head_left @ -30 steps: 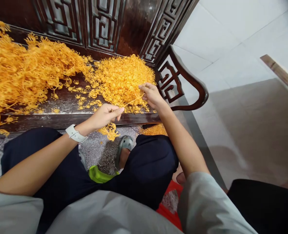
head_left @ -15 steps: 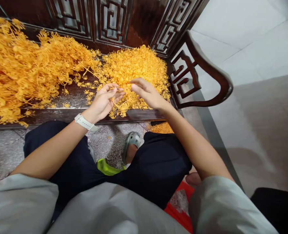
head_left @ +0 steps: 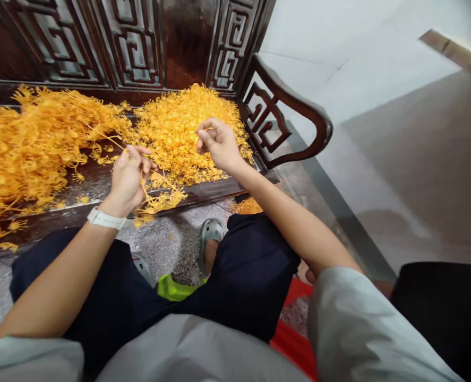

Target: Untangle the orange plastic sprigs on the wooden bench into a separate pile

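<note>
Hands working orange plastic sprigs at the edge of a dark wooden bench.

Left hand (head_left: 128, 175), a white watch (head_left: 104, 218) on its wrist, is closed around a branching orange sprig (head_left: 157, 199) whose clustered tips hang below the fist, over the front edge of the bench (head_left: 100, 183). Right hand (head_left: 218, 142) is raised just beside it with thumb and forefinger pinched together on a small orange piece; how much it holds is too small to tell. Behind the right hand lies a dense heap of small orange pieces (head_left: 179, 124) on the seat, and to the left a looser pile of long sprigs (head_left: 28, 148). Beyond stand the carved backrest (head_left: 131, 42) and the curved armrest (head_left: 294, 114). Below, dark-trousered knees (head_left: 243, 276), a grey sandal (head_left: 209, 233) on speckled floor, and a red crate (head_left: 294, 339).
</note>
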`<state>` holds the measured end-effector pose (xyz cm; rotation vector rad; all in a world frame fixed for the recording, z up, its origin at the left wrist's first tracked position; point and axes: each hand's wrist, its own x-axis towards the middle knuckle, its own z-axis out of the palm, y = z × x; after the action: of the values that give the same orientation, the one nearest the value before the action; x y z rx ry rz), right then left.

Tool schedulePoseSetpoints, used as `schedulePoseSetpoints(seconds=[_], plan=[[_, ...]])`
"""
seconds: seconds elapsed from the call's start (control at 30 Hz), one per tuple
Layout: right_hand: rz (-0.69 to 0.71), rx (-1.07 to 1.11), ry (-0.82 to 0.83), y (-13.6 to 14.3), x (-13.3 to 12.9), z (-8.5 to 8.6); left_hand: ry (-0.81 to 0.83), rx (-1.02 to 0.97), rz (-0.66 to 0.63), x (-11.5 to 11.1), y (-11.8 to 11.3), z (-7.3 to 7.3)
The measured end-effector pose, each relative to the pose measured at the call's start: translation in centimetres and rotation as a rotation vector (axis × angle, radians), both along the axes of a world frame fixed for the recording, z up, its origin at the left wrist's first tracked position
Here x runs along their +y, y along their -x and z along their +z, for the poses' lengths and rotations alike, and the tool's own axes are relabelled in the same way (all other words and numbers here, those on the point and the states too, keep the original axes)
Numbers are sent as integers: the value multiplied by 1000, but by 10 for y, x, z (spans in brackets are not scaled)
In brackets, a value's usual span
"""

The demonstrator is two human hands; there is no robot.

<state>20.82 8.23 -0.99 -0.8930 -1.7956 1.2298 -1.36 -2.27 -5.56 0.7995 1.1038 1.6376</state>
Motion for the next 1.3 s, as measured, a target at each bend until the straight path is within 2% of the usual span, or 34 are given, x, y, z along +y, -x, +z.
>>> schedulePoseSetpoints(seconds=[0.1,0.2,0.27,0.33,0.4,0.5,0.63,0.73,0.83,0.97,1.07,1.17,1.3], plan=[[51,-102,-181,-4,-15,4,44,-153,9,3,9,2],[254,-239,-496,3,-42,7,79,-326,37,5,11,3],[403,-356,-675,11,-59,5,46,-412,50,7,8,3],[495,-476,-771,18,-70,0,4,-482,52,7,4,4],[506,-508,-772,23,-73,-5,6,-526,59,8,3,5],[422,-318,-624,24,-64,-8,58,-543,55,9,8,11],[340,-82,-197,20,-45,-2,27,-493,17,11,16,20],[273,48,145,19,-37,1,-22,-348,-5,15,13,27],[181,180,351,20,-37,3,-108,-143,16,26,4,34],[11,194,503,25,-37,7,-279,84,133,42,-6,41],[-46,223,610,27,-35,13,-383,221,168,44,-12,37],[-2,209,674,25,-35,20,-463,452,128,36,-15,28],[129,120,562,18,-38,22,-493,858,23,23,-14,20]])
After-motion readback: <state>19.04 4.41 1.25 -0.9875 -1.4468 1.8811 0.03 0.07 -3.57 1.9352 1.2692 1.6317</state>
